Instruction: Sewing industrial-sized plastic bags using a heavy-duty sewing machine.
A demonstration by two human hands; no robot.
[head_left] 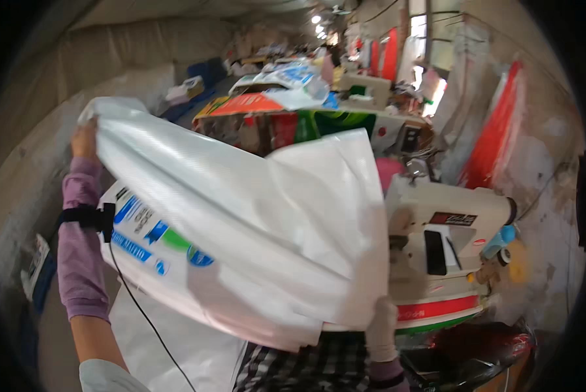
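Note:
I hold a large white woven plastic sack (241,209) spread out in front of me. My left hand (84,140) is raised at the upper left and grips the sack's far corner; its arm wears a purple sleeve with a black strap and cable. My right hand (381,323), in a white glove, pinches the sack's lower right edge close to a white sewing machine (450,261). Under the held sack lie more white sacks (146,242) with blue and green print.
Behind the sewing machine stands a rough wall with red panels (495,130). Cardboard boxes and a cluttered table with colourful sheets (286,108) fill the back. White bulk bags (45,98) line the left side. Checked cloth (306,369) shows below.

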